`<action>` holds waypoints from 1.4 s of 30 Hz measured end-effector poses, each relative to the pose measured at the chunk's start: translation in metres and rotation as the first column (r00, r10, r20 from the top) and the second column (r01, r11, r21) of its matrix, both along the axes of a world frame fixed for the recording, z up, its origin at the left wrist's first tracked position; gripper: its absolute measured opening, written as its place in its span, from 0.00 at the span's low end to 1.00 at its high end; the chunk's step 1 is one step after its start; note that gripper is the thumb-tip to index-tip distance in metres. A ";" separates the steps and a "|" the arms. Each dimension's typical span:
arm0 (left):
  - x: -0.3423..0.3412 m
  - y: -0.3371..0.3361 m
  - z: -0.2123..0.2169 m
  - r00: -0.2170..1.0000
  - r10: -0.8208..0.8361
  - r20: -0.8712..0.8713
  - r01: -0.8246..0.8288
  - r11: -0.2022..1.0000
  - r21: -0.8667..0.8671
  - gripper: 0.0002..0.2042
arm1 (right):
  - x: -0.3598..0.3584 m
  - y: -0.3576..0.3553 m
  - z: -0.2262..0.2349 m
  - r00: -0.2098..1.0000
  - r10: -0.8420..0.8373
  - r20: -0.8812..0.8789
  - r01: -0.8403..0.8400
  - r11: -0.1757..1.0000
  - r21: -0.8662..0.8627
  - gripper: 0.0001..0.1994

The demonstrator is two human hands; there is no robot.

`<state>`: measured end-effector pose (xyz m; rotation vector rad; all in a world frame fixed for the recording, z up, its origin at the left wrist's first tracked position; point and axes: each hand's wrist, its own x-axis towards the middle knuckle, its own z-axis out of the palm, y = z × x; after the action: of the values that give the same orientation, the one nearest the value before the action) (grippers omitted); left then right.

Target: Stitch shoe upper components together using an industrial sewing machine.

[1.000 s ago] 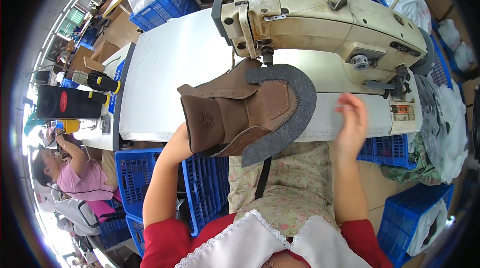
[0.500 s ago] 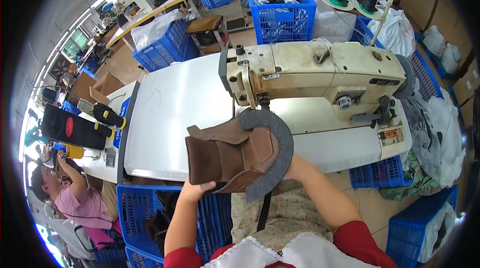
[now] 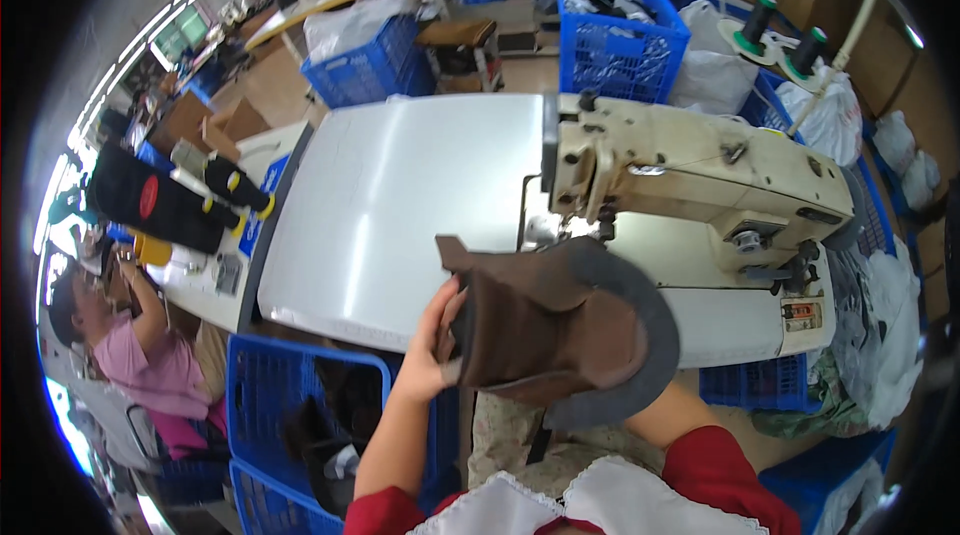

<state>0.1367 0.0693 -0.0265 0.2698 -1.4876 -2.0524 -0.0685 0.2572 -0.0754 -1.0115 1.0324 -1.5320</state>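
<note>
Brown boot upper (image 3: 530, 335) is held up over the front edge of the white worktop (image 3: 400, 205), near the sewing machine (image 3: 690, 175).

The left hand (image 3: 430, 345) grasps the upper at its shaft opening; the right hand is hidden behind it, so I cannot tell its state. The piece looks rather light, soft in the shaft and somewhat stiffer at the grey rim (image 3: 662, 330), probably neither slippery nor fragile; shaft edge and rim seem good places for holding. A red oval label (image 3: 148, 199) and the machine's dark nameplate (image 3: 818, 215) are too blurred for reading.
</note>
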 end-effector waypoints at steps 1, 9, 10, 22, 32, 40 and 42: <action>0.004 -0.006 -0.015 0.993 0.061 0.098 -0.065 0.997 0.036 0.41 | -0.003 -0.001 0.006 0.998 0.027 0.063 -0.028 0.999 0.020 0.35; 0.011 -0.022 -0.010 0.908 -0.205 0.366 0.239 0.970 -0.049 0.34 | 0.012 0.007 0.030 0.850 0.057 0.524 -0.144 0.981 0.127 0.39; 0.010 -0.022 -0.008 0.906 -0.208 0.369 0.242 0.969 -0.048 0.34 | 0.007 0.007 0.029 0.819 0.046 0.572 -0.146 0.981 0.129 0.39; -0.017 -0.003 -0.016 0.919 0.124 0.375 -0.015 0.959 -0.282 0.21 | 0.009 0.053 0.111 0.916 -0.038 0.399 0.033 0.999 0.018 0.50; 0.001 -0.018 0.008 0.951 -0.013 0.309 -0.025 0.993 0.118 0.25 | 0.008 0.060 0.099 0.825 -0.562 -0.065 0.559 0.793 0.243 0.16; 0.008 -0.026 -0.006 0.994 0.010 -0.112 0.027 0.945 0.327 0.23 | 0.000 0.052 0.092 0.797 -0.578 0.177 0.532 0.810 0.248 0.16; 0.019 -0.033 -0.005 1.000 -0.007 -0.019 0.010 0.984 0.177 0.23 | 0.002 0.050 0.092 0.795 -0.590 0.137 0.545 0.796 0.264 0.16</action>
<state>0.1553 0.0360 -0.0317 0.3145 -1.2989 -2.1916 -0.0666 0.3075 0.0166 -0.3716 1.3915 -1.9125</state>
